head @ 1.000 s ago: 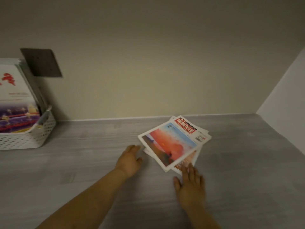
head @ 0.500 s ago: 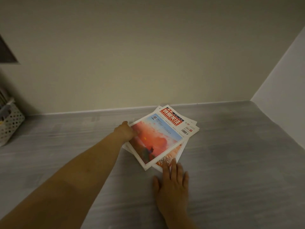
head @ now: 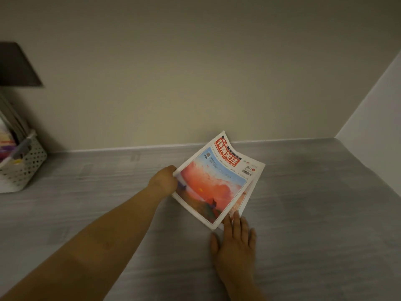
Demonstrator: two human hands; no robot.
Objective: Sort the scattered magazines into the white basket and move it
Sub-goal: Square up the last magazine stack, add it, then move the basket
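On the grey table (head: 303,213), the left hand (head: 163,181) now grips and lifts the magazines (head: 214,183), ready for the white basket (head: 26,168), while the right hand (head: 235,240) rests flat and released at their corner

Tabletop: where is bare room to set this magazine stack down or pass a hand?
Bare stretches: between the white basket and the left hand; right of the magazines toward the side wall; the near table right of the right hand. Crowded: the basket corner, already packed, and around the stack where both hands work.

basket (head: 26,168) far left on floor (head: 303,213), magazines (head: 213,183) centre
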